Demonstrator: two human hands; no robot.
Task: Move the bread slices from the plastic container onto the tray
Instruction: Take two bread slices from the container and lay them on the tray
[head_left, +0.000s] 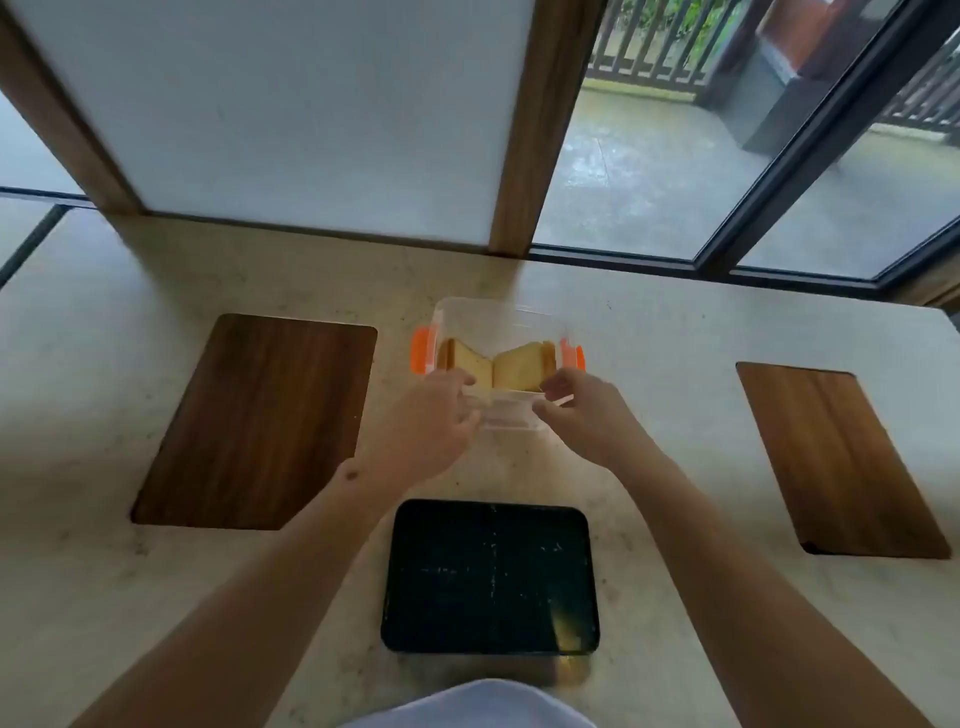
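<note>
- Head view: a clear rectangular plastic container (498, 332) with orange side clips stands on the pale speckled stone desk (649, 364), just above the middle of the frame.
- Pale yellow bread slices (514, 370) with brown crusts stand on edge inside it, leaning apart in two groups, one toward each side wall.
- The left hand (426, 421) meets the container's near rim at its left corner, fingers curled over the edge; its grip looks closed on the rim.
- The right hand (587, 410) pinches the same near rim at the right corner, thumb and fingers pressed together on the plastic.
- A black rectangular tray (491, 577) with rounded corners lies in the lower centre, bare of bread.
- Two dark wooden boards sit at centre left (260, 421) and centre right (836, 457).
</note>
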